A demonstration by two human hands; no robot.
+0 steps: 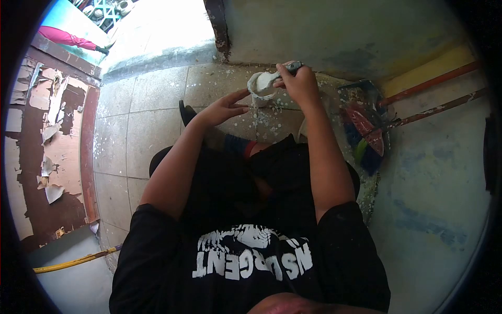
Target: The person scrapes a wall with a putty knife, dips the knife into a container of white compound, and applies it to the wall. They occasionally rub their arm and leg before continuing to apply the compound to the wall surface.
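A small round tub (pixel 263 99) with white, paint-like material in it stands on the speckled tile floor (pixel 157 97) in front of me. My right hand (pixel 298 82) is closed round the dark handle of a brush (pixel 294 67), whose white-coated end is over the tub's mouth. My left hand (pixel 225 110) is beside the tub on its left, fingers apart and stretched toward the rim. The fingertips are at or near the tub's side; firm contact cannot be made out.
A peeling door (pixel 65 152) is at the left, and a yellow pole (pixel 73 262) lies below it. At the right are a dark bag (pixel 370 157) with a red item and poles by the wall (pixel 434 183). A person's pink-clad leg (pixel 68 37) shows outside.
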